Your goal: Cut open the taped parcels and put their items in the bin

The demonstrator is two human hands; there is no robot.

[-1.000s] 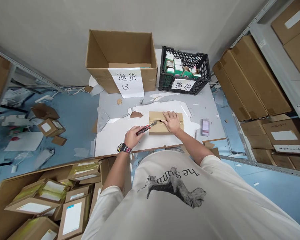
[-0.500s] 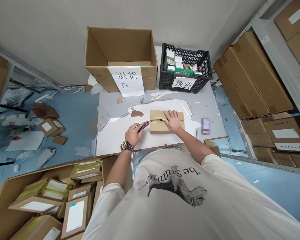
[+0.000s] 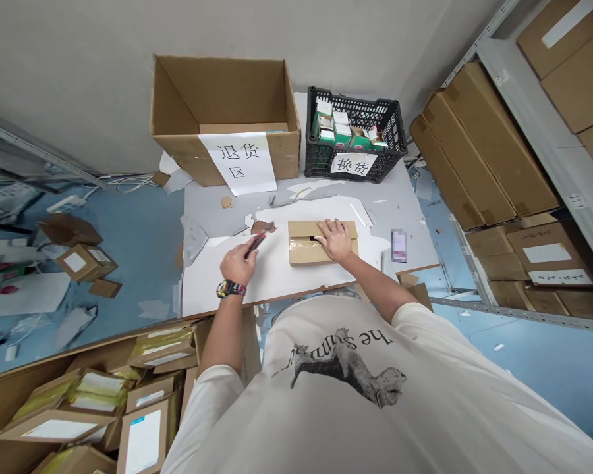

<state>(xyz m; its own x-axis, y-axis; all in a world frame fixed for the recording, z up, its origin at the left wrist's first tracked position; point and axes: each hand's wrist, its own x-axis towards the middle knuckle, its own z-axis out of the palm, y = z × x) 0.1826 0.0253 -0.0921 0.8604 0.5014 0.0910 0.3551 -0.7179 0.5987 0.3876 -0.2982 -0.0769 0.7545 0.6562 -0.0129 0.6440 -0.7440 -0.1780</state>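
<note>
Metal shelving (image 3: 524, 85) loaded with cardboard cartons is standing to the right of the tabletop (image 3: 217, 217), and a large open carton (image 3: 10, 401) packed with small parcels is sitting below its near edge, with the blue floor (image 3: 133, 230) stretching away to its left. At the far edge of the tabletop, an open cardboard box (image 3: 222, 92) is carrying a paper sign (image 3: 237, 163) printed 退货区. Just beside it, a black plastic crate (image 3: 356, 115) is holding small white-and-green boxes (image 3: 333, 128) behind a second paper sign (image 3: 353, 164). A white sheet (image 3: 277, 283) is covering the middle of the tabletop, and a cardboard parcel (image 3: 306, 253) wrapped in clear tape is lying on it, with a dark slit showing in its top. The right hand (image 3: 335, 240) is resting open on the parcel, its grip released. The left hand (image 3: 237, 263) is clenching a red-handled utility knife (image 3: 255, 245), its grip closed around the handle and the tip near the parcel, not touching it.
</note>
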